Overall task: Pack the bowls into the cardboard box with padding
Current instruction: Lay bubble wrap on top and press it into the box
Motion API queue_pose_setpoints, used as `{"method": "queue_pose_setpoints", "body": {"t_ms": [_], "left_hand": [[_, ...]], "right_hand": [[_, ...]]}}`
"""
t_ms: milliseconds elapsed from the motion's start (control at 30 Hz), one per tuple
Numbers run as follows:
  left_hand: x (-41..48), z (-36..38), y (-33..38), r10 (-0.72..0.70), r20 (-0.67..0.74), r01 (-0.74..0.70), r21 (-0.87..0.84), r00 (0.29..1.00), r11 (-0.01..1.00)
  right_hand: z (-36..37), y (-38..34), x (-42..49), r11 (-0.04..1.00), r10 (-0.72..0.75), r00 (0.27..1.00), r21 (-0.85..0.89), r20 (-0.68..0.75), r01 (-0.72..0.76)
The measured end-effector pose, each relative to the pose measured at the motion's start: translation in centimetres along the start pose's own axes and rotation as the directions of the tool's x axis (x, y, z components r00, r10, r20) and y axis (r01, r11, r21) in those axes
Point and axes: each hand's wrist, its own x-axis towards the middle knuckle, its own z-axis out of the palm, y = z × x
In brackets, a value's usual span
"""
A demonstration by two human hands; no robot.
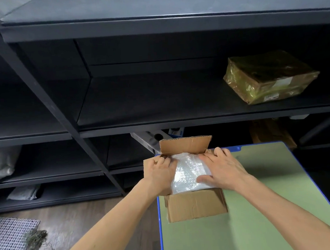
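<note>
Green tabletop (264, 215), black shelving (158, 98); left hand (159, 173), right hand (222, 169) press flat on bubble wrap (189, 172).

A big dark shelf rack (158, 98) is seen across the top and left of the frame. A parcel wrapped in shiny yellow-brown plastic (270, 78) is laid on its middle shelf at the upper right. A white plastic bag (1, 163) is kept on a low shelf at the far left, and a grey bag (24, 193) is kept below it. A green table top with a blue edge (263, 205) is seen at the lower right. A wooden floor (88, 214) is seen at the lower left, where a checked mat (8, 245) is laid, with a clump of dry grass (36, 239) at its edge.
</note>
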Motion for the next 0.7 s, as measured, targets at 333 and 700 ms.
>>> {"method": "queue_pose_setpoints", "body": {"t_ms": [333,700], "left_hand": [[0.0,-0.4,0.2,-0.006,-0.024,0.008,0.077,1.0,0.997],[0.1,0.2,0.7,-0.025,0.024,0.021,0.131,0.999,0.991]], "right_hand": [[-1.6,1.6,1.2,0.968,-0.166,0.973,-0.164,0.159,0.191],[-1.8,-0.8,1.7,0.958,-0.053,0.964,-0.259,0.262,0.123]]}}
